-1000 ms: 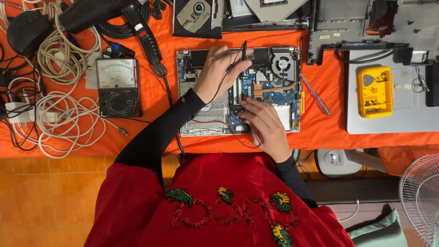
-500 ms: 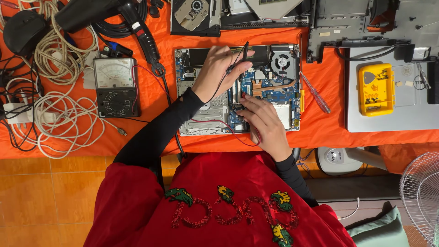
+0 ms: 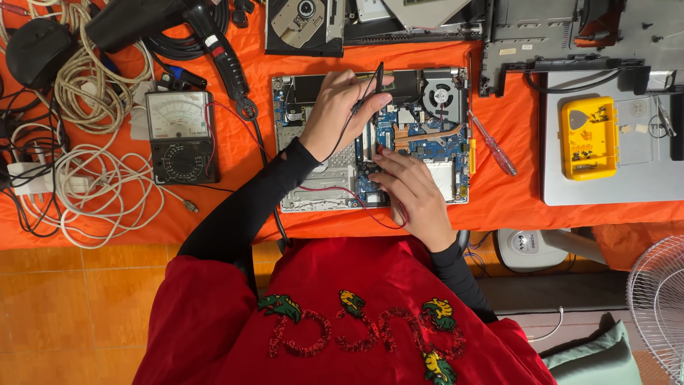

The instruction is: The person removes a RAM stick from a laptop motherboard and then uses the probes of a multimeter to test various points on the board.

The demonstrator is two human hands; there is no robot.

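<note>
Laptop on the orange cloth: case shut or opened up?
Opened up: the laptop lies with its circuit board and fan exposed.

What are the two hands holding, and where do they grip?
The left hand grips a black probe partway along its shaft. The right hand pinches something with a red wire; its fingers hide the hold.

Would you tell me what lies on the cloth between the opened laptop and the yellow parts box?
In the head view, a clear-handled screwdriver lies on the orange cloth between them.
</note>
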